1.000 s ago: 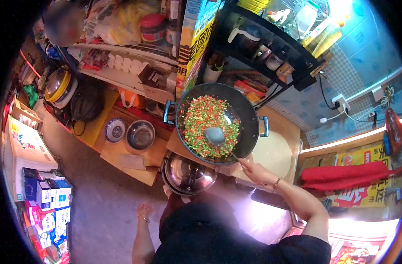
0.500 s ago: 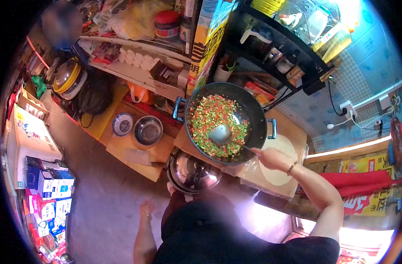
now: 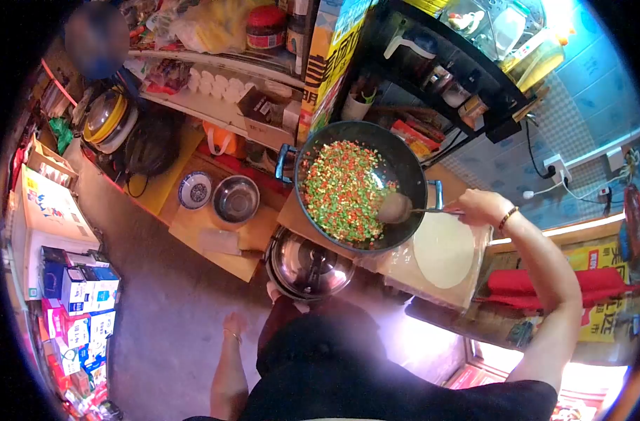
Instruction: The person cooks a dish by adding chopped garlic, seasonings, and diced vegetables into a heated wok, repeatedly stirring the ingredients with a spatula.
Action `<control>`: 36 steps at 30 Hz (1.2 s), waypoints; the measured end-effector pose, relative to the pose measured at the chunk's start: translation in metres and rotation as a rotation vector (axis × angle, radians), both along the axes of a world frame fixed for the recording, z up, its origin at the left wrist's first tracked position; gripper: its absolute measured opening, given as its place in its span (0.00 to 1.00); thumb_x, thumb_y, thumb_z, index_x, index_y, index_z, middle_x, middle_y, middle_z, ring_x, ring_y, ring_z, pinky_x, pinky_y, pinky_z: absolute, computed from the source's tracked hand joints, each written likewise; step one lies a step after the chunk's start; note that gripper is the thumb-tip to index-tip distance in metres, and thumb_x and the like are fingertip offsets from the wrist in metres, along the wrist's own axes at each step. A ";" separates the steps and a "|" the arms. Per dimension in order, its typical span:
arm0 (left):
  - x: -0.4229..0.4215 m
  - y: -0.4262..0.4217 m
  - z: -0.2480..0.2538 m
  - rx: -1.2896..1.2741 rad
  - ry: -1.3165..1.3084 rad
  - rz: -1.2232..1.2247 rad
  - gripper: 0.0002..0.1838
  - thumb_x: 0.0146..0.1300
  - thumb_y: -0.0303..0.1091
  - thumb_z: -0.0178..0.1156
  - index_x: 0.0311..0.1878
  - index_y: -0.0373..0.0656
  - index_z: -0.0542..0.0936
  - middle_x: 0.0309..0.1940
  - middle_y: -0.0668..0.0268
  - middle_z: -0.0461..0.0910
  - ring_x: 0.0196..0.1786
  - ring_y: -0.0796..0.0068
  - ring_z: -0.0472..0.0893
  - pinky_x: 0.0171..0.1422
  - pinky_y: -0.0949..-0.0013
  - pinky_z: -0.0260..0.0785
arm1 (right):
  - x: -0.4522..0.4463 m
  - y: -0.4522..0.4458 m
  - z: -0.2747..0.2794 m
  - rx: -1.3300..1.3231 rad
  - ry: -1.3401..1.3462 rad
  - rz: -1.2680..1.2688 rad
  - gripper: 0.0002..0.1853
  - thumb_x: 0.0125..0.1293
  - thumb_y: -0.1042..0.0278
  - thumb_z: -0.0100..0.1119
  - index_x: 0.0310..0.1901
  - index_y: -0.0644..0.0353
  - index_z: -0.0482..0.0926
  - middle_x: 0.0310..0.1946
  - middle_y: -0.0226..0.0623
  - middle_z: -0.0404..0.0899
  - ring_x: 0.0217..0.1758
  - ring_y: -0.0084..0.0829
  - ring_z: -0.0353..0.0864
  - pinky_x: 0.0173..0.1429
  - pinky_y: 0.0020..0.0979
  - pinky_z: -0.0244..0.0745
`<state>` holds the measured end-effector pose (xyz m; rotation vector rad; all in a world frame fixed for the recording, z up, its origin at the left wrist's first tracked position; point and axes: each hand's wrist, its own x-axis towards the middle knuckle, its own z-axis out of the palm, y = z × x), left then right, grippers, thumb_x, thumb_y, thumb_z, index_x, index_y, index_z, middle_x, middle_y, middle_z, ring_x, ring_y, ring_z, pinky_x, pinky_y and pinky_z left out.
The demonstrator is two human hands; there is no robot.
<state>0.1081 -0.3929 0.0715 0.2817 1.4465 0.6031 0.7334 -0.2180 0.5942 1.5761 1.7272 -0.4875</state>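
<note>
My right hand [image 3: 482, 207] is closed around the long handle of a metal ladle [image 3: 395, 208]. The ladle's bowl rests at the right edge of a heap of chopped red and green peppers [image 3: 344, 189] with pale bits among them. A large dark wok [image 3: 406, 172] with two side handles contains the heap. Down by my body hangs my left hand [image 3: 234, 323], away from the worktop; its fingers look loosely apart, with nothing visible in them. Below the wok is a pot with a shiny metal lid [image 3: 311, 265].
Left of the wok are a patterned bowl [image 3: 195, 190], a steel bowl [image 3: 236, 198] and a cleaver [image 3: 220, 241] on a board. A pale round sheet [image 3: 444, 251] lies at the right. Behind stand a black shelf [image 3: 432, 42] and stocked shelves. Boxes [image 3: 88, 295] are stacked at far left.
My right hand has moved right and up, drawing the ladle from the middle of the peppers toward the wok's right side. My left hand remains low, shifted only slightly.
</note>
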 end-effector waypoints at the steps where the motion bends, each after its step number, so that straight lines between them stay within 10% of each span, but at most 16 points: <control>1: 0.008 0.004 0.013 -0.002 0.004 0.000 0.11 0.64 0.36 0.51 0.46 0.42 0.72 0.33 0.61 0.78 0.31 0.66 0.79 0.29 0.65 0.74 | 0.003 0.006 0.001 -0.052 -0.019 0.030 0.21 0.55 0.70 0.51 0.52 0.43 0.76 0.39 0.44 0.80 0.42 0.45 0.80 0.46 0.42 0.75; 5: 0.039 0.020 0.070 0.098 0.111 0.186 0.10 0.64 0.36 0.50 0.44 0.43 0.73 0.32 0.62 0.78 0.30 0.67 0.79 0.29 0.67 0.73 | 0.008 0.012 -0.039 -0.229 0.418 0.097 0.21 0.58 0.68 0.50 0.55 0.48 0.73 0.37 0.45 0.80 0.37 0.40 0.80 0.42 0.38 0.74; 8: 0.037 0.011 0.051 0.084 0.066 0.241 0.10 0.64 0.36 0.50 0.45 0.42 0.73 0.32 0.61 0.78 0.29 0.67 0.79 0.30 0.66 0.74 | -0.042 0.003 -0.058 -0.218 0.452 -0.255 0.24 0.63 0.65 0.44 0.62 0.43 0.65 0.26 0.40 0.77 0.17 0.29 0.72 0.21 0.32 0.70; 15: 0.030 -0.014 0.065 -0.043 0.201 0.250 0.12 0.64 0.34 0.49 0.48 0.41 0.72 0.30 0.59 0.77 0.31 0.62 0.79 0.32 0.62 0.75 | -0.028 -0.003 -0.079 -0.241 0.940 -1.062 0.24 0.69 0.60 0.47 0.66 0.44 0.60 0.16 0.21 0.60 0.14 0.14 0.55 0.15 0.19 0.50; 24: 0.026 0.018 0.067 0.017 0.193 0.119 0.14 0.64 0.36 0.48 0.51 0.41 0.69 0.33 0.59 0.78 0.35 0.64 0.79 0.34 0.64 0.75 | 0.004 0.038 -0.001 -0.564 0.328 -0.473 0.22 0.64 0.59 0.54 0.61 0.40 0.68 0.17 0.21 0.66 0.13 0.14 0.61 0.15 0.18 0.56; 36: 0.025 0.000 0.053 0.000 0.149 0.073 0.15 0.66 0.39 0.48 0.50 0.42 0.70 0.35 0.59 0.78 0.33 0.64 0.80 0.36 0.63 0.75 | -0.073 0.012 -0.151 -0.254 1.530 -1.571 0.22 0.71 0.65 0.42 0.65 0.41 0.58 0.21 0.26 0.67 0.10 0.13 0.53 0.10 0.17 0.50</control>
